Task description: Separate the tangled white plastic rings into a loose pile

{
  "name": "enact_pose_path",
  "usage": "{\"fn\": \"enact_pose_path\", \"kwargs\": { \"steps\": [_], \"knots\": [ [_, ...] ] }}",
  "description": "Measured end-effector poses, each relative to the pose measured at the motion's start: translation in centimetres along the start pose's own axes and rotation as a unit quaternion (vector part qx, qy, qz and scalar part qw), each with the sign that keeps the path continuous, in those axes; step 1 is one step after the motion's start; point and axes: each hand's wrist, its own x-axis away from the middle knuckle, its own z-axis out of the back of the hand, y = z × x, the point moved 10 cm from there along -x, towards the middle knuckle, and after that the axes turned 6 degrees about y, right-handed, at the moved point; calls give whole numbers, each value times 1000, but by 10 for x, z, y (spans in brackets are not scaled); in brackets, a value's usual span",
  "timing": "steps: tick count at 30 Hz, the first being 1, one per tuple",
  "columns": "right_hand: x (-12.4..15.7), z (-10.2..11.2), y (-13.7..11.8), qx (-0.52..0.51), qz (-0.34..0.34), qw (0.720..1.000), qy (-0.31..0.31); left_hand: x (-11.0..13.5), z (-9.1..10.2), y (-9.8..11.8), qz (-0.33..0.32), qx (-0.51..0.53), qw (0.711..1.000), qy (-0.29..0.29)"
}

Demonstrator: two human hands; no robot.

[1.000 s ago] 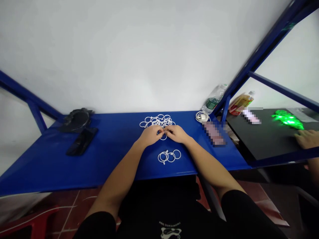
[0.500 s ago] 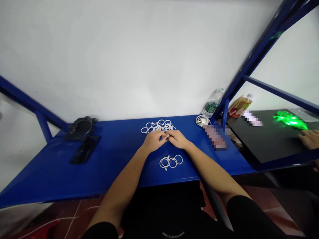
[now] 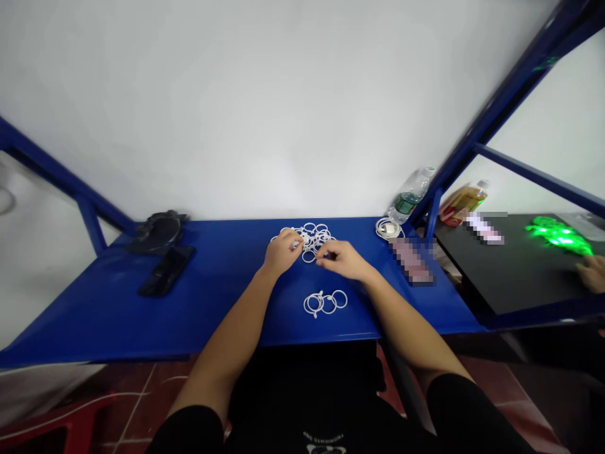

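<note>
A loose pile of white rings with small tabs (image 3: pixel 322 231) lies toward the back of the blue table. At its left front edge is my left hand (image 3: pixel 282 252), its fingers closed around a bit of white ring (image 3: pixel 296 244). My right hand (image 3: pixel 343 258) is at the pile's right front, fingers curled with thumb and fingertips close together. Right at those fingertips is one white ring (image 3: pixel 309 256); whether they grip it is unclear. Nearer to me, between my forearms, several white rings (image 3: pixel 328 304) lie overlapping in a small separate group.
At the left lie a black bundle (image 3: pixel 159 232) and a dark flat object (image 3: pixel 167 271). A coiled white cable (image 3: pixel 388 229), a water bottle (image 3: pixel 409 200) and a blurred-out flat item (image 3: pixel 412 260) are at the right. Beyond the blue frame, another person's hand (image 3: pixel 593 272) touches glowing green material (image 3: pixel 558 234).
My hands were together, fingertips meeting over a small white part. They have since moved apart, the left slightly left and up, showing a ring between them. The small near group lies unchanged.
</note>
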Motion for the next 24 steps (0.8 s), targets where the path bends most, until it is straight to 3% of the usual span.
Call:
{"fn": "enact_pose_path", "kwargs": {
  "steps": [3, 6, 9, 14, 19, 24],
  "knots": [
    [12, -39, -16, 10, 28, 988, -152, 0, -6, -18, 43, -13, 999, -10],
    [19, -62, -10, 99, 40, 973, -203, -1, -3, -22, 51, 0, 999, 10],
    [19, -69, 3, 131, 29, 969, -208, -2, 0, -13, 33, 11, 999, 12],
    [15, -63, 7, 131, 24, 975, -178, 1, -8, 1, 6, 9, 999, -39],
    [20, -79, -3, 115, 41, 967, -224, 4, -11, 3, 11, 0, 999, -52],
    [13, -68, 10, 177, 9, 969, -172, 2, -8, 13, -1, 12, 998, -64]
  ]
}}
